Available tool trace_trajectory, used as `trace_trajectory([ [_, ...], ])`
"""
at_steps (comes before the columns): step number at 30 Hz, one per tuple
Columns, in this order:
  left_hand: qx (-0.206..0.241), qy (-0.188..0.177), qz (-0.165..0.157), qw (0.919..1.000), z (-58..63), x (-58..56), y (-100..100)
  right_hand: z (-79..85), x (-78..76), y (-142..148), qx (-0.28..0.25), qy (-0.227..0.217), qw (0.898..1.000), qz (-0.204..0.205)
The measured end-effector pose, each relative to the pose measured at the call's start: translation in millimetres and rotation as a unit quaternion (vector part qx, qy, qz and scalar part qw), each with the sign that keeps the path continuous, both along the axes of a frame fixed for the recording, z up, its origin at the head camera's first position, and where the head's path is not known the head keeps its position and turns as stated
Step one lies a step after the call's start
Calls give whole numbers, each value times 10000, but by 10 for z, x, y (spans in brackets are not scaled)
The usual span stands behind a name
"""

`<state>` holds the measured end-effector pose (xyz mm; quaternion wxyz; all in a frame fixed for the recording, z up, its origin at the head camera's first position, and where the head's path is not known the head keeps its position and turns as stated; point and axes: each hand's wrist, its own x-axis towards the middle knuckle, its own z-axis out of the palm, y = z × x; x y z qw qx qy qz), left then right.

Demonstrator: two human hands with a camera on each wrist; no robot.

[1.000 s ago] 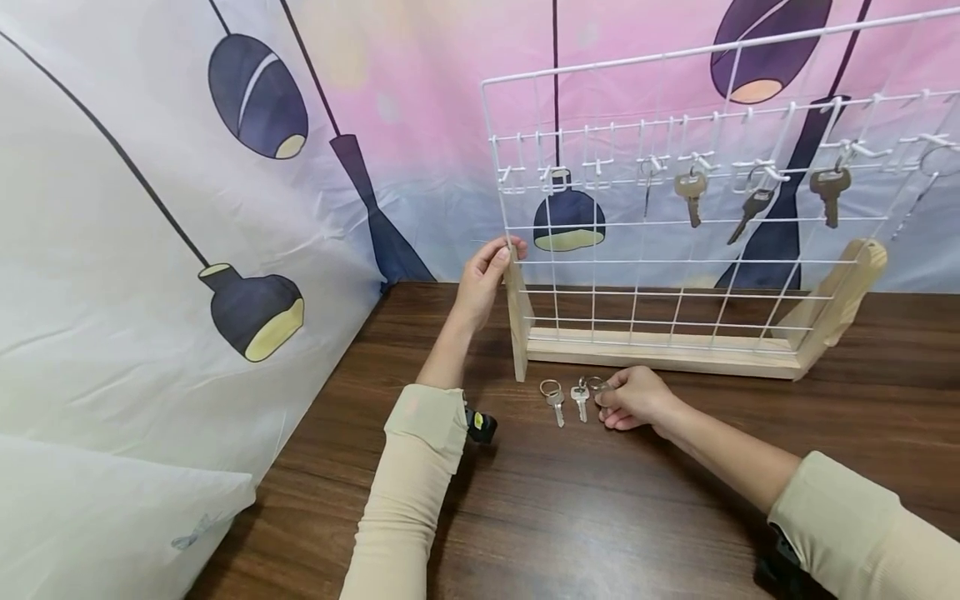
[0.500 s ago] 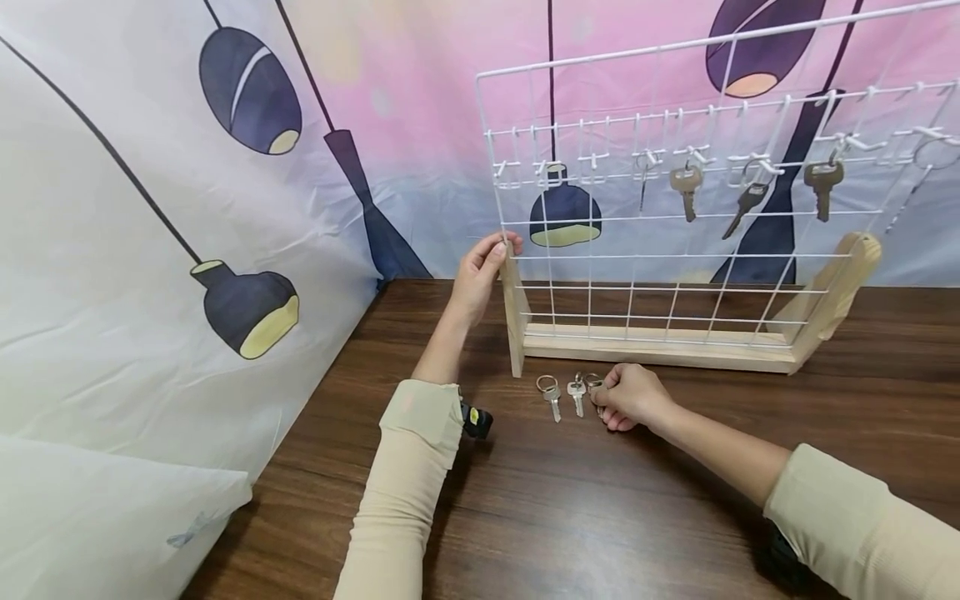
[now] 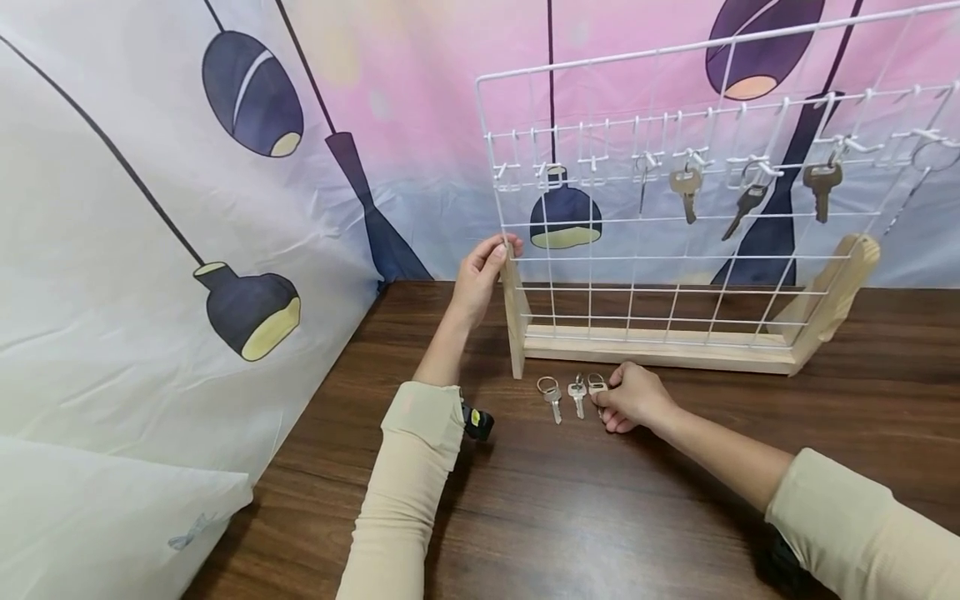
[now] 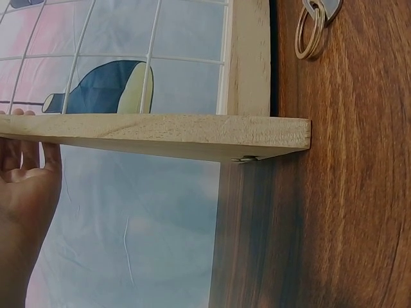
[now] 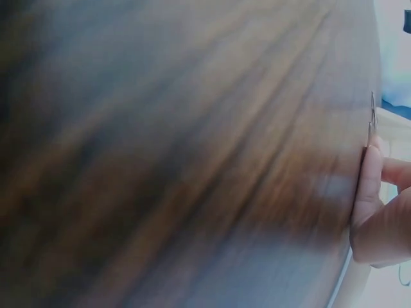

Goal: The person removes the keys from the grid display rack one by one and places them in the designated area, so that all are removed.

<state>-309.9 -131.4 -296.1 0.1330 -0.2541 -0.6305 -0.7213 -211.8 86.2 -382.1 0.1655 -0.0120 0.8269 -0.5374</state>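
Note:
At the left end of the rack, my left hand holds the top of the wooden side post; the left wrist view shows its fingers at the post. My right hand is low at the tabletop in front of the rack, thumb and fingers pinching a silver key on a ring. Part of that key is hidden under the fingers. Beside it lie another silver key and, farther left, a key with a gold-toned ring.
The white wire grid stands on a wooden base. Several keys hang from its right-hand hooks, among them a brass-toned key; the left hooks are bare. A printed curtain hangs behind the wooden table.
The ringed key in my right hand has settled lower and slightly left, lining up beside the other two. The left hand keeps its hold on the post.

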Motion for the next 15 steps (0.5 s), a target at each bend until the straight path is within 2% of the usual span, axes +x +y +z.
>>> trace_trajectory([
  [7,-12,83,-32,10000,4,-29,9,67,-31,56,-422,-227,9988,114],
  [9,-2,59,-49,10000,-9,-32,6,108,-32,73,-440,-125,9989,76],
  [12,43,31,-72,10000,-27,-38,3,230,-28,93,-350,390,9986,60],
  [15,99,37,-89,9999,-33,-39,2,415,-18,133,-133,1167,9931,-20],
])
